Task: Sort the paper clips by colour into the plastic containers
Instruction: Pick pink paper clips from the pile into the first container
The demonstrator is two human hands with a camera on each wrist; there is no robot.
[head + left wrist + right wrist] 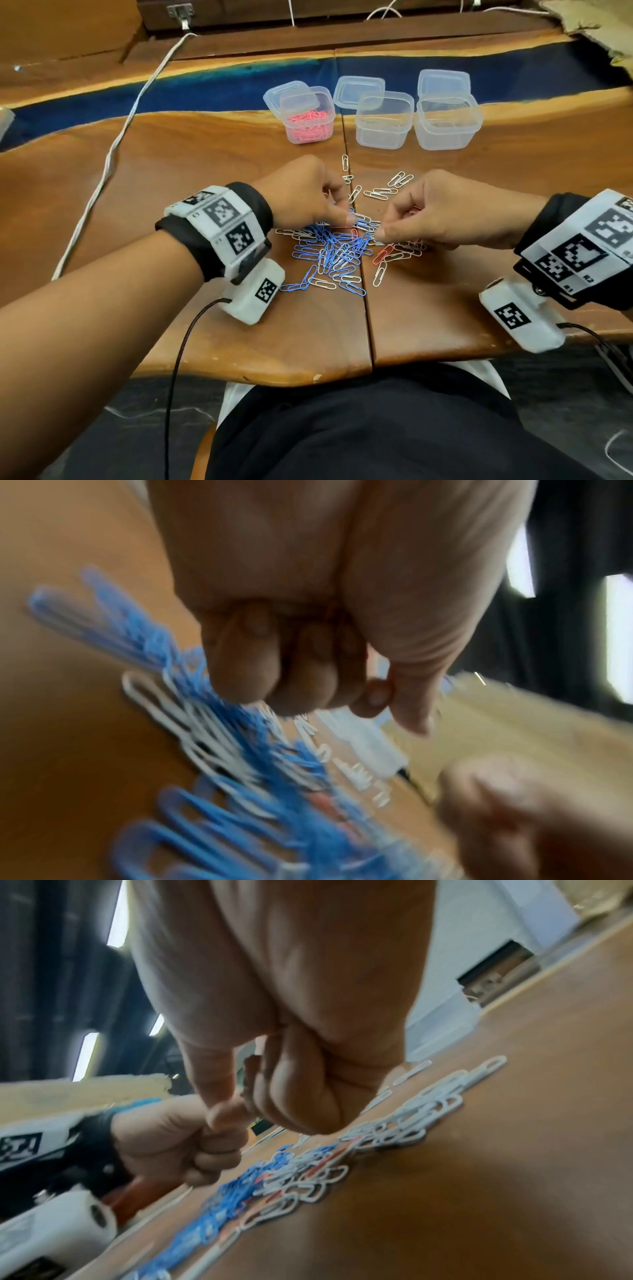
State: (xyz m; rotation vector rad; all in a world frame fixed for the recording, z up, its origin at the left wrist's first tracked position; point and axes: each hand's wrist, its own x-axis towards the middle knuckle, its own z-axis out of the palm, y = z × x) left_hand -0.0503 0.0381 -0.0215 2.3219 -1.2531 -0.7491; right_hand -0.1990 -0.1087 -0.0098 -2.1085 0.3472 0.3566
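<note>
A loose pile of blue, white and a few red paper clips (334,251) (240,750) (308,1164) lies on the wooden table (205,171). My left hand (346,215) (383,696) hovers at the pile's far left edge with its fingers curled and thumb against forefinger; a thin red streak in its palm fold looks like a red clip. My right hand (380,234) (232,1110) pinches thumb to forefinger over white clips, and red shows under its curled fingers. Behind stand three clear containers: the left one (308,120) holds red clips, while the middle (383,120) and right (447,123) look empty.
Clear lids (358,91) lie behind the containers. Scattered white clips (394,185) lie between pile and containers. A white cable (113,150) crosses the table's left side. The table's near edge (274,377) sits just above my lap.
</note>
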